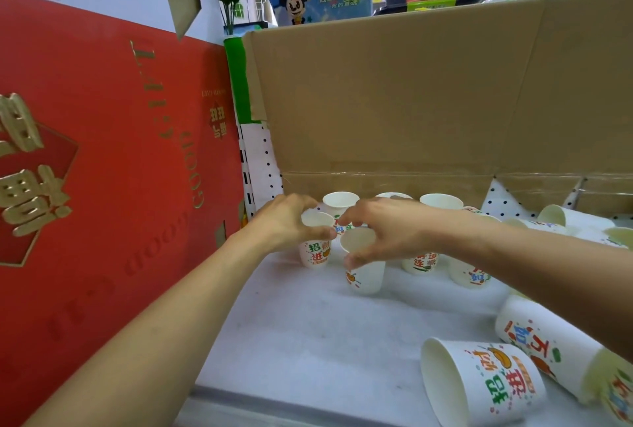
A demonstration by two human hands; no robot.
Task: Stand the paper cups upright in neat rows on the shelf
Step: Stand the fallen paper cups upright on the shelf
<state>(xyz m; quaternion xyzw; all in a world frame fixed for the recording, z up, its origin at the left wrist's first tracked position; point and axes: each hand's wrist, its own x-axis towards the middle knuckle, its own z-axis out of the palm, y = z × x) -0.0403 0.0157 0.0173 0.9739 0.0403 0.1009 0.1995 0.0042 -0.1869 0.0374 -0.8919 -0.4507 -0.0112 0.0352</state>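
White paper cups with colourful print stand and lie on a white shelf (pixel 308 334). My left hand (pixel 291 221) grips the rim of an upright cup (pixel 315 252) at the left of the shelf. Just to its right, my right hand (pixel 387 228) holds the rim of another upright cup (pixel 366 276). Several more cups stand upright behind them, one at the back (pixel 339 202), and two beside my right wrist (pixel 421 262) (pixel 469 276). At the front right a cup (pixel 479 382) lies on its side, with another fallen cup (pixel 541 337) behind it.
A large red gift box (pixel 102 152) walls off the left side. A brown cardboard sheet (pixel 411 94) forms the back wall. Several more cups lie tipped over at the far right (pixel 568 217). The shelf's front edge (pixel 274 402) runs along the bottom.
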